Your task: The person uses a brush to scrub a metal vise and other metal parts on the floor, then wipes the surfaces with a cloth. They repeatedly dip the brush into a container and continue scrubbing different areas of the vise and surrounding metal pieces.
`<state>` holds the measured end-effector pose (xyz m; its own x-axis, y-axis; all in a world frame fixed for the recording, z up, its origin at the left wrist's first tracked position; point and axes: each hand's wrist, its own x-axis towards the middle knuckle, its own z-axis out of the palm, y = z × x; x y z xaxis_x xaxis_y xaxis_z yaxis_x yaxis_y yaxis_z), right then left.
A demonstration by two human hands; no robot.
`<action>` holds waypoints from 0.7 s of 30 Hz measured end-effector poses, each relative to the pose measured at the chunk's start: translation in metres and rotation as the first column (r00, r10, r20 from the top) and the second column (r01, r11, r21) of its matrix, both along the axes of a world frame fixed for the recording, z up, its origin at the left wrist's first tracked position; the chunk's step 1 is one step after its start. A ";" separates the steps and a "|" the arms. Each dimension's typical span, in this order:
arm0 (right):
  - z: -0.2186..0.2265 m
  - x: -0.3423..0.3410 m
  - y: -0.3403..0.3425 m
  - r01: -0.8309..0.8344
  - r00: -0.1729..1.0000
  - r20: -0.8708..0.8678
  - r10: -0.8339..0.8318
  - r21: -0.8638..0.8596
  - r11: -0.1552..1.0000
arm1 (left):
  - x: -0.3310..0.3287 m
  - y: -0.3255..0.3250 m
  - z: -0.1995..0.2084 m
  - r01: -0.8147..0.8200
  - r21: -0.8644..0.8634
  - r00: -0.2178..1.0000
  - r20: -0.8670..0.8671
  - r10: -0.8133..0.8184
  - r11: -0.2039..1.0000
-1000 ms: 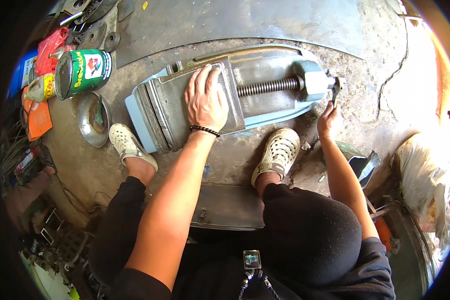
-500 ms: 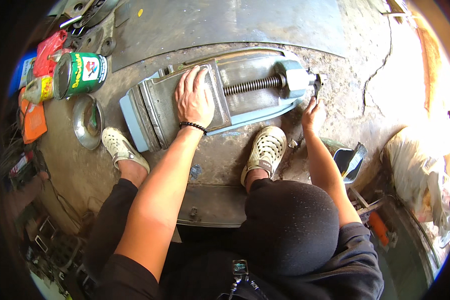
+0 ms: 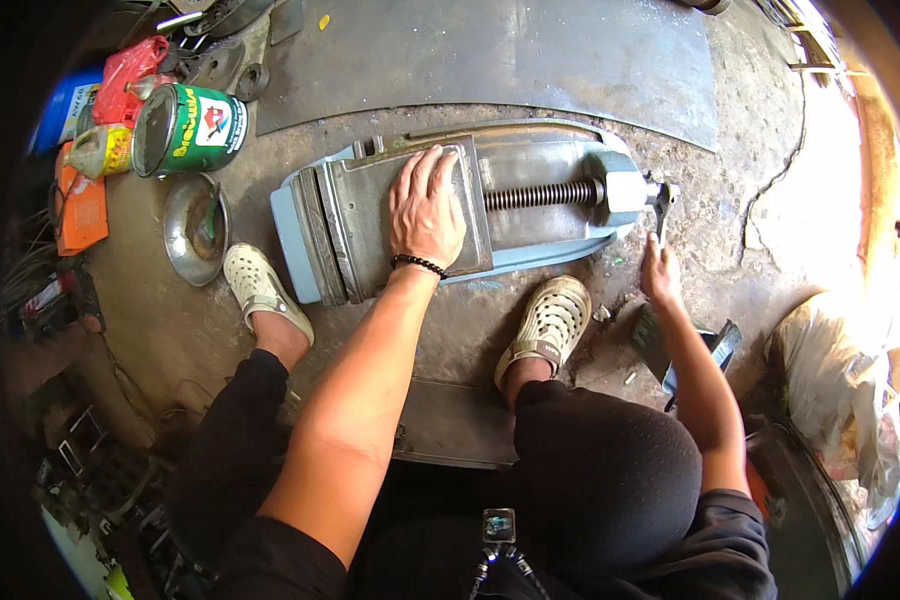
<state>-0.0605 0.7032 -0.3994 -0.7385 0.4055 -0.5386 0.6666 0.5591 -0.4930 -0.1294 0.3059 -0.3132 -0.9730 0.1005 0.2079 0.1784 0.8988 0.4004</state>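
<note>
A big blue-and-grey machine vise lies on the ground before me, its jaws toward the left. My left hand rests flat on the vise's grey sliding jaw, fingers stretched out and pointing away from me. From that jaw a bare threaded screw runs right, through a blue end block. At the screw's outer end sits a short dark wrench, with my right hand closed around its near end. The fingers partly hide the wrench's grip.
My feet in beige clogs stand close to the vise's near side. At left are a green paint can, a metal bowl and an orange case. A sheet of metal lies beyond. A cut-open container sits below my right hand.
The whole view has shifted, so the vise sits farther right and slightly lower. My left hand stays on the sliding jaw, and my right hand still grips the wrench.
</note>
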 end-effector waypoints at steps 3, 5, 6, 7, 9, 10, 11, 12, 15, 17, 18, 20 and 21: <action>0.025 -0.010 0.001 0.045 0.990 0.132 -0.044 -0.005 0.999 | -0.001 -0.002 -0.002 -0.021 -0.043 0.999 0.028 0.022 0.999; 0.048 -0.022 -0.013 -0.009 0.989 0.147 0.004 0.039 0.999 | -0.001 -0.003 -0.003 -0.029 0.005 1.000 0.012 0.029 1.000; 0.068 -0.027 -0.017 -0.087 0.968 0.245 0.055 0.125 0.988 | 0.001 -0.002 -0.003 -0.020 0.030 1.000 0.017 0.019 0.999; 0.096 -0.036 -0.013 -0.109 0.957 0.280 0.082 0.083 0.991 | 0.000 -0.002 -0.002 -0.022 0.033 1.000 0.015 0.022 0.999; 0.173 -0.053 0.016 -0.340 0.877 0.379 0.296 0.054 0.939 | 0.003 0.000 -0.002 -0.026 -0.016 0.999 0.027 0.026 1.000; 0.207 -0.066 0.029 -0.536 0.798 0.382 0.466 0.097 0.839 | -0.001 0.000 -0.002 -0.028 -0.008 1.000 -0.002 0.028 1.000; 0.233 -0.078 0.039 -0.412 0.821 0.455 0.345 0.054 0.909 | 0.001 0.000 -0.001 -0.022 0.023 1.000 -0.001 0.022 0.999; 0.249 -0.086 0.044 -0.270 0.818 0.548 0.176 0.096 0.958 | -0.001 0.001 0.000 -0.032 0.036 0.999 -0.012 0.032 0.999; 0.259 -0.093 0.037 -0.091 0.974 0.208 0.088 0.002 0.996 | -0.001 0.000 0.003 -0.046 0.057 0.997 0.059 0.043 0.997; 0.245 -0.089 0.023 0.029 0.989 0.145 -0.013 -0.110 0.994 | -0.002 0.000 0.001 -0.025 0.038 1.000 0.011 0.025 0.999; 0.236 -0.087 0.016 0.043 0.984 0.176 -0.009 -0.187 0.981 | -0.002 -0.001 0.001 -0.015 0.047 1.000 -0.005 0.015 0.999; 0.224 -0.083 0.008 -0.079 0.935 0.339 0.105 -0.088 0.993 | -0.002 -0.002 -0.002 -0.011 0.028 0.999 -0.029 0.012 1.000; 0.220 -0.085 0.006 -0.153 0.879 0.446 0.170 -0.074 0.985 | -0.002 -0.002 -0.003 -0.006 0.027 0.999 -0.041 0.008 1.000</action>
